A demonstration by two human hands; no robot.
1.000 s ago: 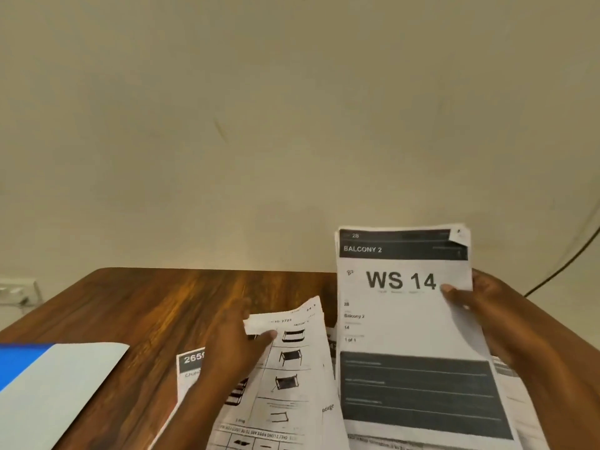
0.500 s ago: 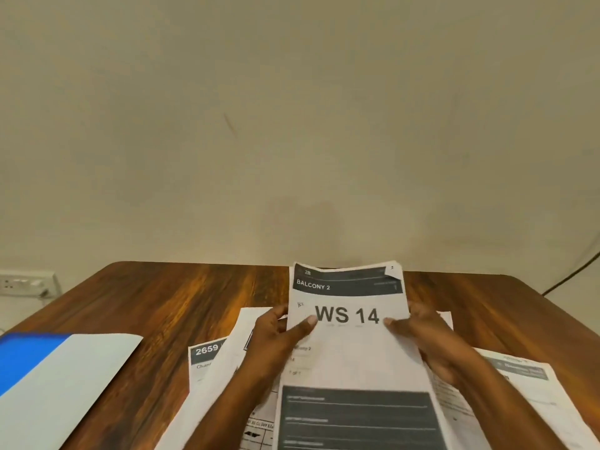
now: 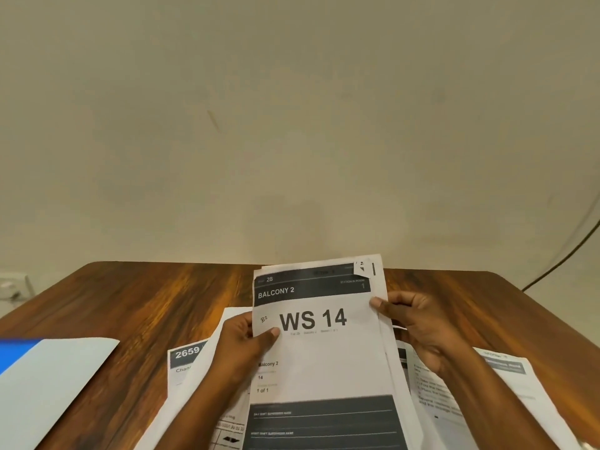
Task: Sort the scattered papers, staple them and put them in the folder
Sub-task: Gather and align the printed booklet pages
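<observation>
I hold a stack of papers (image 3: pixel 328 355) upright over the wooden table (image 3: pixel 136 303); its top sheet reads "BALCONY 2, WS 14". My left hand (image 3: pixel 242 344) grips the stack's left edge, thumb on the front. My right hand (image 3: pixel 414 323) grips the right edge, thumb on the front near the top. Loose sheets lie on the table under my arms: one headed "2659" (image 3: pixel 185 360) at the left, another with printed text (image 3: pixel 506 381) at the right. A blue and pale grey folder (image 3: pixel 48 381) lies at the left edge. No stapler shows.
A plain wall rises behind the table. A white wall socket (image 3: pixel 13 284) sits at the far left, and a dark cable (image 3: pixel 565 251) runs down the wall at the right. Bare wood shows along the table's far side.
My left hand let go of the drawing sheet at the left and took the stack's left edge. The stack moved left from my right side to the middle, now held by both hands.
</observation>
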